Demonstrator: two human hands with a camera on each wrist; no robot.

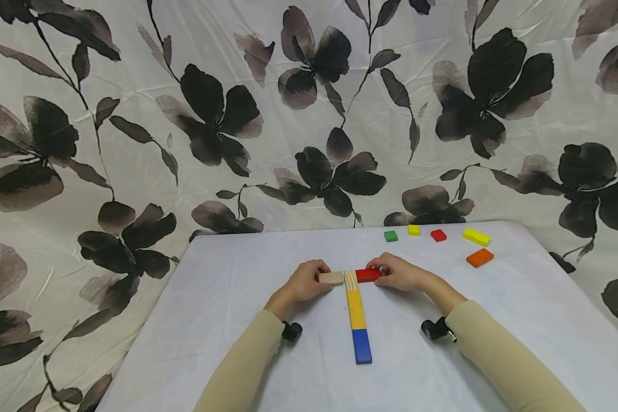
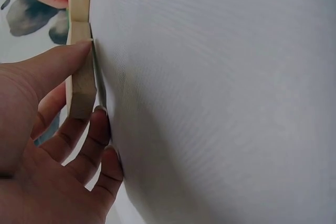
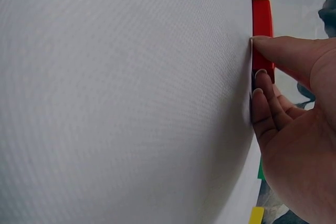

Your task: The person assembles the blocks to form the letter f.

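Note:
My left hand (image 1: 306, 280) pinches a plain wooden block (image 1: 332, 278) between thumb and fingers, on the left of the top of a column of blocks. On the other side, my right hand (image 1: 399, 271) holds a red block (image 1: 367, 275) by its outer end, thumb along the near side in the right wrist view. The column runs toward me: a striped natural-wood piece (image 1: 351, 280) at the far end, a yellow block (image 1: 356, 310) in the middle and a blue block (image 1: 362, 345) nearest. In the head view the red block's inner end meets the striped piece.
Toward the back right of the white-covered table (image 1: 226, 263) lie a small green block (image 1: 391, 236), a small yellow block (image 1: 414, 230), a small red block (image 1: 438, 235), a longer yellow block (image 1: 476, 237) and an orange block (image 1: 480, 257). A floral cloth (image 1: 268, 194) hangs behind.

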